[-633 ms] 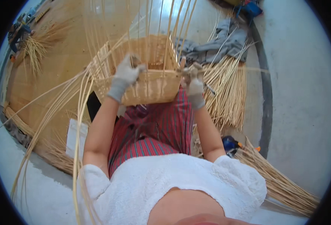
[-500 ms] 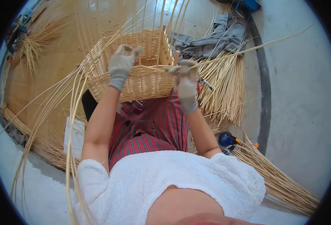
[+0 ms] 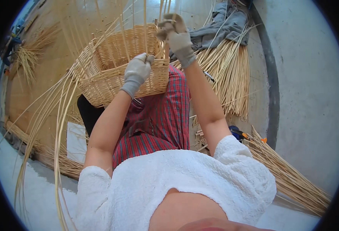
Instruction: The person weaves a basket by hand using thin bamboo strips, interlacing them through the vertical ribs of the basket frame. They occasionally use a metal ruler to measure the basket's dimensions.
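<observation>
A rectangular wicker basket [image 3: 125,82] rests tilted on my lap, its open top upward and tall uprights rising from its sides. My left hand [image 3: 138,71], in a pale grey glove, is closed over the near rim, thumb and fingers pinching the weave. Beyond the basket's right corner my right hand [image 3: 178,36], also gloved, is raised with its fingers curled together around a thin wicker strand; motion blurs it somewhat. Loose long strands [image 3: 61,104] trail from the basket's left side toward the floor.
To the right lie a large bundle of cut canes [image 3: 231,81] and a grey cloth [image 3: 227,27]. Another cane bundle [image 3: 288,177] is at lower right, beside a dark blue tool [image 3: 236,133]. A white sheet [image 3: 76,142] and more canes [image 3: 27,61] are on the left.
The basket has turned and shifted left. My left hand has slid right along the near rim. My right hand has swung up and away, past the right corner, drawing the long strand with it.
</observation>
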`<state>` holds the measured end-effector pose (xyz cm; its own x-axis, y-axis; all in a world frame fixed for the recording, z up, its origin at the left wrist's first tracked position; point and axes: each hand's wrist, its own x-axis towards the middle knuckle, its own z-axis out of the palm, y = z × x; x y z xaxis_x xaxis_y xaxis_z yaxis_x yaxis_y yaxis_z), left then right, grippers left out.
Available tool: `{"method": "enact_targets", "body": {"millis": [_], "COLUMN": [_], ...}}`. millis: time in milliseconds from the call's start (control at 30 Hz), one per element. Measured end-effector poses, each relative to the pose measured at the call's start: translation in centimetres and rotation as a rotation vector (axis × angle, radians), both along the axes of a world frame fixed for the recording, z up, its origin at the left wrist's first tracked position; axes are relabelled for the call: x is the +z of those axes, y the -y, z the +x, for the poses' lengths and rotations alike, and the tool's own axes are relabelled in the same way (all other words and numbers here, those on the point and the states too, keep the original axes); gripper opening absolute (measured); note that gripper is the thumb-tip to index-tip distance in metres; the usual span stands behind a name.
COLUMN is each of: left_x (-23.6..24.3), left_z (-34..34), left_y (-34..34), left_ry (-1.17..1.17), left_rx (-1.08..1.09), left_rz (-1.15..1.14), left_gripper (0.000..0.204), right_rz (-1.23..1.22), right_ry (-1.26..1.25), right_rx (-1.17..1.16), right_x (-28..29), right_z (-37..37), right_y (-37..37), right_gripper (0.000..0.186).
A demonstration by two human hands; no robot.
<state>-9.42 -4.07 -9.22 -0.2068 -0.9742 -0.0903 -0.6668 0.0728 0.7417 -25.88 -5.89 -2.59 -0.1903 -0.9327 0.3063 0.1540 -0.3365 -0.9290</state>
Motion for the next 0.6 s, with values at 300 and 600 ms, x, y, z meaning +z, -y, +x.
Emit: {"method": "enact_targets", "body": {"millis": [300,600], "left_x": [0.5,-2.5], "left_z": [-0.6,8.3], "left_y": [0.1,-7.0], "left_ry": [0.134,-0.623], "left_rx": [0.017,0.08], "left_rz": [0.034,-0.224], "left_gripper": [0.039,0.037], "right_rz": [-0.259,0.213], "right_ry": [-0.512,0.955], "right_rx": [-0.2,-0.215], "right_x": [-5.8,-14.6], "right_z": [-3.9,-4.5], "right_y": [2.7,-0.3], "right_gripper": [0.011,0.004]}}
